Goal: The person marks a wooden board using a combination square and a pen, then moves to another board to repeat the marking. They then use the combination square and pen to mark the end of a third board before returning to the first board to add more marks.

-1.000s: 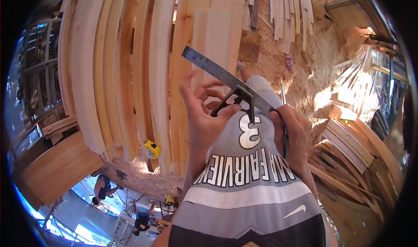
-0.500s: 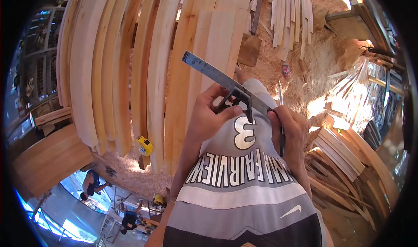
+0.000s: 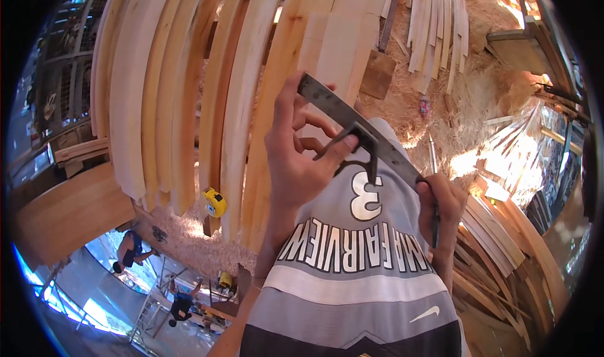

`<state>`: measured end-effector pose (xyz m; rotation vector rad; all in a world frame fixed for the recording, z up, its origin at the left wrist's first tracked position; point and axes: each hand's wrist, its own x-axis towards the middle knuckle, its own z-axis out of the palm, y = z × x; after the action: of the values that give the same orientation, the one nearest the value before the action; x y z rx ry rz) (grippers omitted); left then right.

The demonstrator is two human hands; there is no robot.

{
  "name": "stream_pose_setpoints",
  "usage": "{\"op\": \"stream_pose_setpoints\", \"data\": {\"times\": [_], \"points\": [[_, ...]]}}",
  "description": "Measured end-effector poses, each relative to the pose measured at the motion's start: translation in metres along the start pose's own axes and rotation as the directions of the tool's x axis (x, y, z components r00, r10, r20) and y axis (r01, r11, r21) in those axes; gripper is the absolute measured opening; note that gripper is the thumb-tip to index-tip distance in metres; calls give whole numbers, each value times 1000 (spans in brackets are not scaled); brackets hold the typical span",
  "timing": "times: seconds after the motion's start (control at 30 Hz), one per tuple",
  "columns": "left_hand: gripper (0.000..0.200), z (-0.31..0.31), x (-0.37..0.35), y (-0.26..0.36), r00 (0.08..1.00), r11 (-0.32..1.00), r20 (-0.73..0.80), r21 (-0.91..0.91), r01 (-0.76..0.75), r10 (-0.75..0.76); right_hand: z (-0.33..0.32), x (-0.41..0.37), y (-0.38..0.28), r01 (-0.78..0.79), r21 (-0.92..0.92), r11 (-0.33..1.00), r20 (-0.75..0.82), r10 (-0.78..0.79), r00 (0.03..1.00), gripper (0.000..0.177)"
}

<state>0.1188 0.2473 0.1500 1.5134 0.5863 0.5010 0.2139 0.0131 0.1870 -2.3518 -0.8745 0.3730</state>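
Observation:
A combination square point(image 3: 330, 105) is held slantwise in front of my jersey, its steel blade running from upper left to lower right. My left hand point(image 3: 299, 158) has its thumb pressed on the square's dark head, and its index finger reaches up to the blade's upper left end. The other fingers are curled behind. At the blade's lower right end, my right hand point(image 3: 445, 201) pinches the steel. A slim, pen-like stick point(image 3: 433, 155) with a pale tip also passes through my right hand, its dark end showing below.
Long wooden boards point(image 3: 132, 92) lie side by side ahead and left, with a yellow tape measure point(image 3: 214, 202) by their near ends. Thin strips point(image 3: 434, 36) and sawdust cover the ground at right. Offcuts point(image 3: 497, 243) are piled lower right. Two people point(image 3: 182, 303) are at lower left.
The square has shifted right and its blade has turned, looking darker. My left index finger has stretched up to the blade's end, and the thumb has moved onto the head.

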Motion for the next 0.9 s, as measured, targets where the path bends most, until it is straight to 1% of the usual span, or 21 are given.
{"op": "stream_pose_setpoints", "data": {"times": [0.03,0.07,0.13,0.17,0.23,0.3,0.37,0.4,0.43,0.47,0.53,0.57,0.6,0.67,0.7,0.77,0.8,0.87,0.9], "points": [[98,0,-1,2,999,999,-11,20,-43,44,-1,-1,4,30,13,999,-2,-30,1000,24],[98,1,-4,6,999,999,-7,24,-36,36,-1,-3,4,22,17,1000,2,-22,1000,24],[93,7,-9,16,997,999,-76,9,-31,31,-5,-4,4,37,44,998,-7,-37,999,25],[93,8,-10,19,997,1000,-71,6,-28,28,-6,-3,2,43,34,999,-5,-42,999,26],[92,11,-11,22,991,998,-124,37,-45,50,-10,-3,1,29,30,999,16,-30,999,24],[96,9,-10,21,994,999,-101,21,-42,44,-11,0,-3,17,28,999,36,-17,999,22],[99,8,-10,17,997,999,-72,0,-37,37,-9,8,-11,-43,99,994,81,35,996,16],[104,8,-10,12,1000,1000,-13,-16,10,-10,-5,13,-16,-54,94,994,74,47,996,16],[109,9,-11,10,997,998,49,-29,61,-59,1,19,-22,-66,148,987,75,56,996,14],[109,13,-13,10,996,997,64,-35,65,-63,3,22,-25,-77,202,976,75,63,995,12],[118,19,-16,12,987,990,70,6,144,-144,6,26,-22,-68,180,981,60,58,996,12],[118,20,-17,13,987,990,72,3,142,-142,7,27,-21,-48,166,985,54,39,998,12],[116,21,-19,15,987,988,46,4,157,-157,9,26,-22,-48,165,985,54,40,998,12],[113,20,-22,18,982,982,-11,7,190,-190,12,23,-25,-29,166,986,21,25,999,19],[113,20,-23,16,981,981,-15,7,193,-193,12,23,-25,-28,167,986,26,24,999,19],[97,20,-25,11,989,988,-16,-32,148,-149,11,24,-27,-39,143,989,25,36,999,20],[97,18,-26,8,989,988,-21,-33,149,-149,11,25,-28,-35,142,989,28,32,999,20],[86,16,-25,4,956,944,20,-155,291,-292,10,26,-29,-53,114,992,14,52,999,16],[86,14,-24,4,956,944,18,-157,291,-292,10,26,-28,-52,112,992,16,50,999,16]]}}
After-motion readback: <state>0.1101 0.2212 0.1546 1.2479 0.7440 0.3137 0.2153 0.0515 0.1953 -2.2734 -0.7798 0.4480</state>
